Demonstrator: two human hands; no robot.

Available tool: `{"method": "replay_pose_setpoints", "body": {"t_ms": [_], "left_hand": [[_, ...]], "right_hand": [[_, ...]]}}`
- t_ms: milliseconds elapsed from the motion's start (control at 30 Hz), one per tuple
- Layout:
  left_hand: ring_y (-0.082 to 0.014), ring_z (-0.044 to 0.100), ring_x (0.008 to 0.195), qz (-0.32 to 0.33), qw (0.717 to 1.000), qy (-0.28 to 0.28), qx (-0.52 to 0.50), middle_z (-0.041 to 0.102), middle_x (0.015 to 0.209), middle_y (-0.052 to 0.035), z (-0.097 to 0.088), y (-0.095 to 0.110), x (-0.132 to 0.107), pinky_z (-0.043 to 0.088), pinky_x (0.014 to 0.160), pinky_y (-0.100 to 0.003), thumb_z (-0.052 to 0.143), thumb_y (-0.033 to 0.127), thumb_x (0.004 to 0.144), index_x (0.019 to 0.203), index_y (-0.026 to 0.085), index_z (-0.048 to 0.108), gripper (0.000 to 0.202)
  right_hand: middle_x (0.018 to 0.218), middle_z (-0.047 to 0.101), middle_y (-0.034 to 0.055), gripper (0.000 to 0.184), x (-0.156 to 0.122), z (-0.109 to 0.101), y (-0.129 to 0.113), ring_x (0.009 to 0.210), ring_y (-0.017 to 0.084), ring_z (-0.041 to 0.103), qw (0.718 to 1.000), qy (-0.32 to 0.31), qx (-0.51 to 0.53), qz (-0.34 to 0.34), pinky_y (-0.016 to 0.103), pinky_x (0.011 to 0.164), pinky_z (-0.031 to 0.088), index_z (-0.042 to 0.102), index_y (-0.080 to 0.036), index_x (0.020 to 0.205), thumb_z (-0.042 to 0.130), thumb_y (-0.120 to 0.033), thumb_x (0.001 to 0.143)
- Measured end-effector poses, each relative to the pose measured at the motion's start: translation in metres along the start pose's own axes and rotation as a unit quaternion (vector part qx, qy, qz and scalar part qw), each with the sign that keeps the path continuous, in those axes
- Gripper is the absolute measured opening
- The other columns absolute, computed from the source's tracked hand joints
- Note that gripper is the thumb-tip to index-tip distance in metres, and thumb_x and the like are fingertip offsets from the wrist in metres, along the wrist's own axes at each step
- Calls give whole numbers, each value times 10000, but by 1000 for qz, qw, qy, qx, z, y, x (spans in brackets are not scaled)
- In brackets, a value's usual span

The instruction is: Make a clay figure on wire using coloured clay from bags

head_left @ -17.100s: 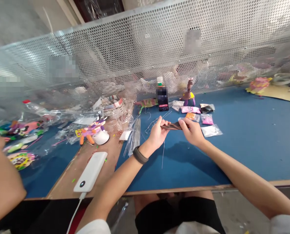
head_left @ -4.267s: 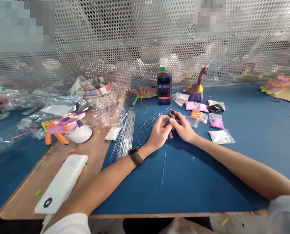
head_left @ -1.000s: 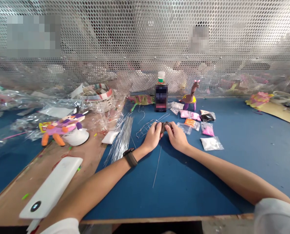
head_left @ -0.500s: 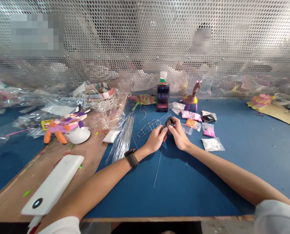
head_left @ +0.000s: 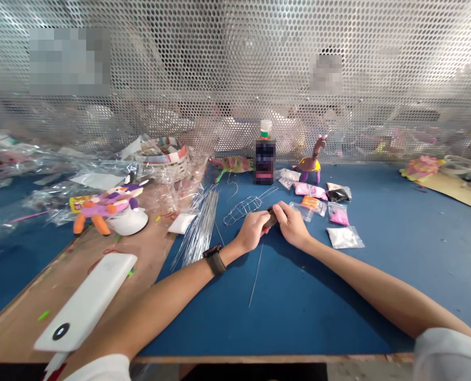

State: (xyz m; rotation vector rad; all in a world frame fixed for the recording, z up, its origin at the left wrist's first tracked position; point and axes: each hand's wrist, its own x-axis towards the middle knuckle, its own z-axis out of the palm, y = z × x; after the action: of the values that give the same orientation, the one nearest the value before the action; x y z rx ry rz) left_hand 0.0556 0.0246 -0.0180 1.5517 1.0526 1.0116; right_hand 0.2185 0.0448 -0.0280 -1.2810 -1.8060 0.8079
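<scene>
Between my two hands is a lump of dark brown modelling clay point(head_left: 272, 217), partly hidden by the fingers. My left hand point(head_left: 253, 229) closes on its left side, thumb on top. From the right, my right hand point(head_left: 292, 225) grips the same lump with its fingers curled. Just beyond my left hand lies a wire frame point(head_left: 243, 209) bent into an open cage shape. A single straight wire point(head_left: 256, 278) rests on the blue mat below the hands. A bundle of straight metal wires point(head_left: 201, 226) lies left of my left hand.
Small bags of clay, among them a white one point(head_left: 344, 237) and a pink one point(head_left: 310, 190), lie right of the hands. A bottle point(head_left: 264, 159) and a clay giraffe-like figure point(head_left: 311, 161) stand behind. A power bank point(head_left: 88, 301), purple-orange figure point(head_left: 108, 205) and basket point(head_left: 164, 161) occupy the left.
The dark clay was a longer curved piece rising above the fingers; now it looks more compact and more covered. My hands have turned inward around it.
</scene>
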Motion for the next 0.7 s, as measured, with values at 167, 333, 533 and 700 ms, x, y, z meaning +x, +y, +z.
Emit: {"method": "replay_pose_setpoints", "body": {"t_ms": [167,333,533,700], "left_hand": [[-123,447,465,-51,996,75,21,456,474,17,4,-3,3,331,499,-284,367,712,983,591,214,438,638],[-124,471,436,-50,997,55,0,491,509,61,5,-3,3,349,472,-260,444,735,958,847,216,540,540],[-131,536,509,-20,997,13,76,552,546,40,2,-2,1,390,560,-261,454,705,972,789,208,538,537],[-141,519,550,-4,990,27,138,513,520,25,1,-4,6,356,603,-278,419,659,1002,627,211,458,586]], "right_hand": [[638,571,-4,587,2,0,2,638,182,543,1000,27,-10,-6,285,626,406,471,-243,706,297,-700,1031],[724,716,31,636,2,-1,2,691,202,659,997,-66,-27,-2,296,696,463,612,-224,719,272,-632,1070],[675,720,55,651,-1,0,4,640,213,663,991,-80,-108,-16,301,641,422,603,-228,661,259,-583,1085],[598,639,59,663,-1,2,4,582,214,594,991,-42,-125,21,315,600,364,532,-239,592,300,-651,1058]]}}
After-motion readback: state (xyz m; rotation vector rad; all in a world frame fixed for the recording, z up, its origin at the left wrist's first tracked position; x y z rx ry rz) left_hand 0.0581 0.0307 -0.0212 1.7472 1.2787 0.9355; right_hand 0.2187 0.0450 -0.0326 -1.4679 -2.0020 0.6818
